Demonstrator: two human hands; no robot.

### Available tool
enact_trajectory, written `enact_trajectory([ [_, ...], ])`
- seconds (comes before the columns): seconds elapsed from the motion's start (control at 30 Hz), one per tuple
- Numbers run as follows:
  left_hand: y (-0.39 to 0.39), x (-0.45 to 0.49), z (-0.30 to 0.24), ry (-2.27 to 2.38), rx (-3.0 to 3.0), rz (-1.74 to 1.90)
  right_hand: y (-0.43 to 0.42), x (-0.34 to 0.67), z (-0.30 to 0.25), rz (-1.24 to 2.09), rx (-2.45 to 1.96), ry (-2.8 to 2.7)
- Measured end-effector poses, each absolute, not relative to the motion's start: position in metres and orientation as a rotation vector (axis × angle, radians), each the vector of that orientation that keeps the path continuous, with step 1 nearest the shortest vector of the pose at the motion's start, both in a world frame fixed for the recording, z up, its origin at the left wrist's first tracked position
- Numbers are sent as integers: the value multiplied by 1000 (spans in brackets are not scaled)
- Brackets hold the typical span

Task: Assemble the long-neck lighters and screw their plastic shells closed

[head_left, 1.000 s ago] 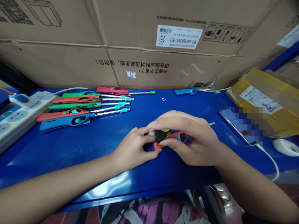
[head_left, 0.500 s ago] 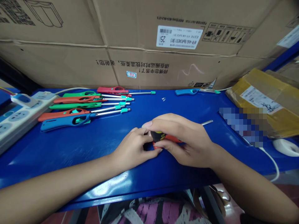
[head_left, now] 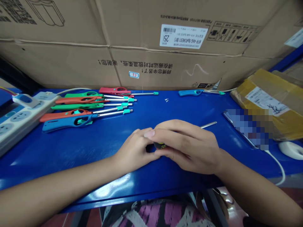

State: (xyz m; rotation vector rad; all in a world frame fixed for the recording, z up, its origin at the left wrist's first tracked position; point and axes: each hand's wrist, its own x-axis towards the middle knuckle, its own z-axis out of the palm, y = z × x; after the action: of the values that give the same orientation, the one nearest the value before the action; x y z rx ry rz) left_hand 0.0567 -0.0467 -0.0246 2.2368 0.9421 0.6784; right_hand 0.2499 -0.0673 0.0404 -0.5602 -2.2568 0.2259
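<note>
My right hand (head_left: 189, 145) is closed around the black and yellow handle of a screwdriver (head_left: 159, 145), held upright; its tip is hidden below. My left hand (head_left: 136, 148) presses close beside it, fingers closed on an orange-red lighter that my hands cover now. Past my right knuckles pokes a bare metal tube (head_left: 209, 125), seemingly the lighter's. To the left lie several long-nosed lighters, among them a blue lighter (head_left: 63, 122), an orange lighter (head_left: 66, 115) and a red lighter (head_left: 115, 90). Another blue lighter (head_left: 190, 93) lies at the back right. Tiny screws (head_left: 166, 100) sit behind my hands.
A white power strip (head_left: 28, 116) runs along the left. A large cardboard box (head_left: 132, 31) stands behind the blue table (head_left: 99, 148). At the right are a phone (head_left: 246, 129) with a white cable, a taped parcel (head_left: 262, 107) and a white rounded object (head_left: 291, 149).
My right hand has rolled slightly downward over the screwdriver, so less of the handle shows. The orange-red lighter body has gone out of sight beneath it. My left hand has barely moved.
</note>
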Motion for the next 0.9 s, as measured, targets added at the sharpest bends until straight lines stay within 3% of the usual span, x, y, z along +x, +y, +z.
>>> enact_trajectory([
  [0.43, -48, 56, -24, 938, 2362, 593, -35, 268, 46, 168, -749, -1436],
  [0.7, -49, 57, -22, 974, 2409, 574, 22, 312, 26, 605, -1118, -1581],
  [0.9, -48, 55, -25, 969, 2441, 554, 72, 319, 6, 454, -1336, -1869],
])
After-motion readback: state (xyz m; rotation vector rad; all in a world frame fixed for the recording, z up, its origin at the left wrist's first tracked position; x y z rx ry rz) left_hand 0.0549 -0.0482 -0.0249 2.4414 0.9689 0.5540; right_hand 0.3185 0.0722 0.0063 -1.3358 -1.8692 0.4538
